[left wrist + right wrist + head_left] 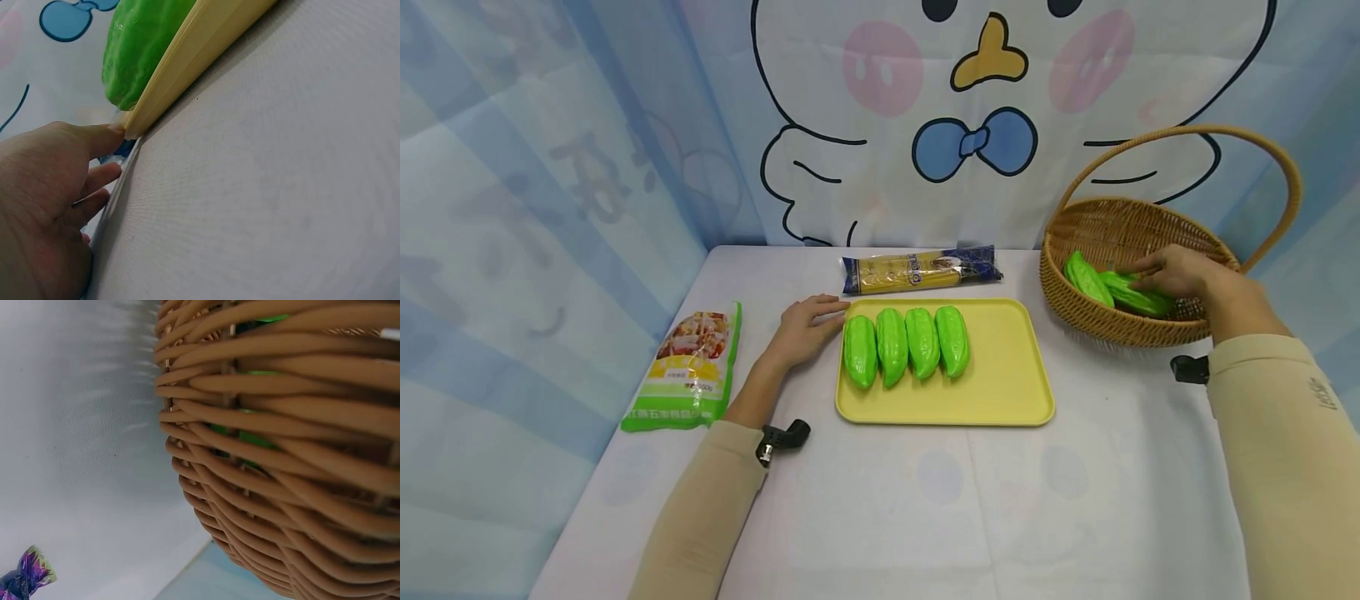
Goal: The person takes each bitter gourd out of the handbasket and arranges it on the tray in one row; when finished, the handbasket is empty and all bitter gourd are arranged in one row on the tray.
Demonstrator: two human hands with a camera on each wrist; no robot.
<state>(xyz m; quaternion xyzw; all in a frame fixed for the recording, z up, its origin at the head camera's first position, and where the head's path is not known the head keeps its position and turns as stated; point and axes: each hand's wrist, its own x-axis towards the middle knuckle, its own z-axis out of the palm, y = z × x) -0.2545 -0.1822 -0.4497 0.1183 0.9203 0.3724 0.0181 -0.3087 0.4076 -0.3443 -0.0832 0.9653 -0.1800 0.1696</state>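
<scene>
Inside the wicker basket [1120, 329], my right hand [1180, 271] reaches over a green bitter melon [1138, 298], its fingers across the top. A second bitter melon [1086, 279] lies to the left of it. In the right wrist view the basket wall [281, 444] hides the hand, and bits of green show through the weave. My left hand [808, 329] rests beside the yellow tray [1000, 367], with fingertips at its upper left corner. From the left wrist view, the thumb [103, 139] meets the tray's corner. Several bitter melons [907, 346] lie side by side on the tray's left half.
Behind the tray lies a pack of spaghetti [917, 271] in a blue and clear wrapper. A green and white food bag [688, 371] is at the table's left edge. The basket's tall handle [1292, 183] arches over it. A printed curtain [820, 192] hangs behind the table.
</scene>
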